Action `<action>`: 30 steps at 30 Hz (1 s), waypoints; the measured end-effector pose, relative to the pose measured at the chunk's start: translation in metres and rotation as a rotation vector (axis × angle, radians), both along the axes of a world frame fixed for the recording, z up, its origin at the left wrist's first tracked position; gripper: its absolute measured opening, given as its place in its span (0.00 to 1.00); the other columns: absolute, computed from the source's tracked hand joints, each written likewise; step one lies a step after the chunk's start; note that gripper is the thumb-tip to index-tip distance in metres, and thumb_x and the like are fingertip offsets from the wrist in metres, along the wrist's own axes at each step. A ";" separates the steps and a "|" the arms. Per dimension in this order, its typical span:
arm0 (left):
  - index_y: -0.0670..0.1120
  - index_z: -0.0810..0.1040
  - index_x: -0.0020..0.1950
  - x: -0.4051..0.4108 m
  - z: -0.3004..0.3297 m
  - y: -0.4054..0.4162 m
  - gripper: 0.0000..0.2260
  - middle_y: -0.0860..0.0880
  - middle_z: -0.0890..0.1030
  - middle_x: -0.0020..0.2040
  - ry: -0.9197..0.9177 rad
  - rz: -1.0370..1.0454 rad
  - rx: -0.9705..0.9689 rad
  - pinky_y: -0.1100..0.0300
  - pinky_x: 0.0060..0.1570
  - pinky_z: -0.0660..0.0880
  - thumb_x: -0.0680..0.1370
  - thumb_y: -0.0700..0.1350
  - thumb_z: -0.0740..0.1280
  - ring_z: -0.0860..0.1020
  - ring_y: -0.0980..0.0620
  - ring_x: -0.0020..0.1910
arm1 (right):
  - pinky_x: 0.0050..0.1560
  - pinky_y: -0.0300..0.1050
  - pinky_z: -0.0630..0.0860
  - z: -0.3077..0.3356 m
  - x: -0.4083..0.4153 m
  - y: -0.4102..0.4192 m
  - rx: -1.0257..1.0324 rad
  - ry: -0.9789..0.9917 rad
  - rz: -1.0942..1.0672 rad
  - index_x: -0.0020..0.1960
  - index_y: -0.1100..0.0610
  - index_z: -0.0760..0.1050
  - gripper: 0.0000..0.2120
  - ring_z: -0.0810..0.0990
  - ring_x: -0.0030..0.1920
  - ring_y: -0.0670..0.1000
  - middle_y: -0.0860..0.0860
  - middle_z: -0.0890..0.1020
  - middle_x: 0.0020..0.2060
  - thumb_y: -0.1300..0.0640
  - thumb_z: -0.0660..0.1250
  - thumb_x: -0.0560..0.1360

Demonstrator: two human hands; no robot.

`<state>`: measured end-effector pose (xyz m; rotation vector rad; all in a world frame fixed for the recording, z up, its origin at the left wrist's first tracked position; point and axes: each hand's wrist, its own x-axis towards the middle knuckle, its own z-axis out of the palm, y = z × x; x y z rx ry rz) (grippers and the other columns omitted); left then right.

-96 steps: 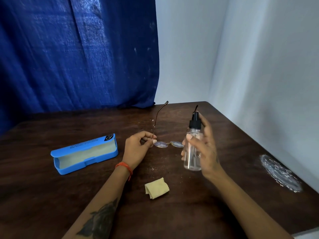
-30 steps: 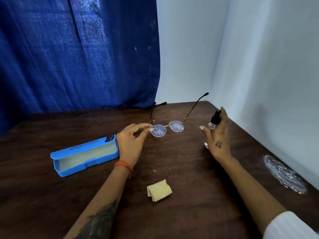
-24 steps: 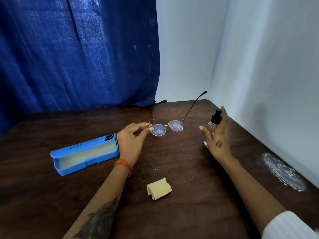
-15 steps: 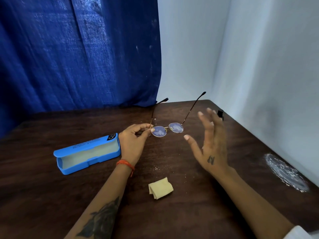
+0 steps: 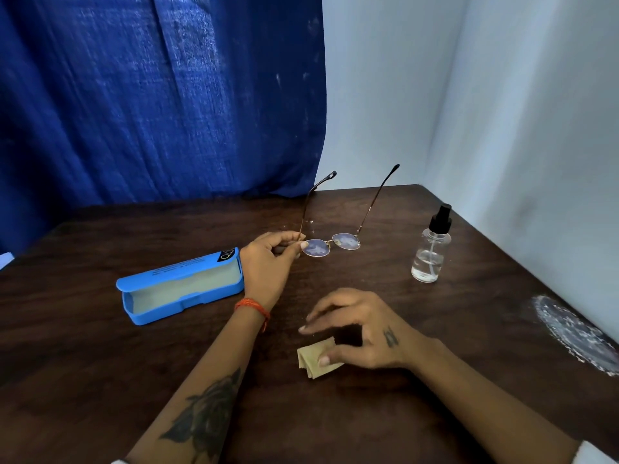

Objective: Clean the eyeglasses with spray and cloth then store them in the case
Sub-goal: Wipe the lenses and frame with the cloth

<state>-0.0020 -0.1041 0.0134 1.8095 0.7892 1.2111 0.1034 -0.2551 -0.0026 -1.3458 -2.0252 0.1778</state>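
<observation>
My left hand [image 5: 268,259] pinches the thin-framed eyeglasses [image 5: 331,246] by the left hinge and holds them above the table, temples pointing away from me. Both lenses look wet. My right hand [image 5: 361,333] hovers over the folded yellow cloth [image 5: 313,358], fingers spread and relaxed, thumb tip touching the cloth's top. The clear spray bottle [image 5: 430,252] with a black pump stands upright at the right, apart from both hands. The blue glasses case [image 5: 181,286] lies open at the left.
The dark wooden table [image 5: 100,380] meets a blue curtain [image 5: 150,95] at the back and a white wall [image 5: 536,162] on the right. A whitish scuffed patch [image 5: 576,333] marks the table's right edge.
My right hand set the spray bottle down at the right, let go, and swung back toward me to the cloth. My left hand kept holding the glasses, raised slightly.
</observation>
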 end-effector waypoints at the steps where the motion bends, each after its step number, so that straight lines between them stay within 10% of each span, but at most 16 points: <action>1: 0.44 0.83 0.48 0.000 0.000 0.000 0.08 0.46 0.83 0.45 0.000 -0.001 -0.002 0.72 0.39 0.76 0.70 0.40 0.73 0.80 0.62 0.35 | 0.51 0.43 0.74 -0.001 -0.001 0.000 -0.037 -0.016 0.010 0.52 0.52 0.82 0.15 0.78 0.50 0.44 0.48 0.82 0.48 0.47 0.74 0.67; 10: 0.45 0.83 0.46 0.000 -0.003 0.000 0.07 0.46 0.84 0.43 0.016 -0.008 -0.008 0.70 0.40 0.77 0.69 0.40 0.73 0.82 0.53 0.38 | 0.41 0.34 0.73 0.001 -0.008 0.002 -0.184 0.097 -0.003 0.47 0.54 0.84 0.09 0.79 0.39 0.41 0.42 0.82 0.39 0.59 0.75 0.67; 16: 0.46 0.83 0.45 -0.003 -0.002 -0.008 0.07 0.47 0.84 0.44 0.017 -0.032 -0.053 0.57 0.47 0.80 0.69 0.39 0.74 0.82 0.52 0.42 | 0.46 0.37 0.76 0.013 0.012 0.012 0.242 0.396 -0.561 0.49 0.51 0.82 0.12 0.81 0.44 0.41 0.43 0.83 0.44 0.62 0.73 0.67; 23: 0.48 0.82 0.44 -0.011 -0.006 -0.032 0.08 0.45 0.84 0.43 -0.013 -0.042 -0.091 0.60 0.45 0.80 0.68 0.37 0.74 0.83 0.52 0.41 | 0.47 0.33 0.72 0.010 0.002 0.031 0.357 0.177 -0.730 0.48 0.56 0.83 0.12 0.81 0.42 0.49 0.51 0.84 0.42 0.67 0.71 0.66; 30: 0.46 0.83 0.45 -0.016 -0.010 -0.037 0.07 0.49 0.83 0.42 -0.006 -0.041 -0.067 0.72 0.40 0.76 0.69 0.37 0.73 0.81 0.61 0.38 | 0.50 0.38 0.72 -0.007 -0.004 0.029 0.286 -0.049 -0.581 0.54 0.56 0.81 0.17 0.77 0.48 0.50 0.50 0.83 0.49 0.48 0.66 0.70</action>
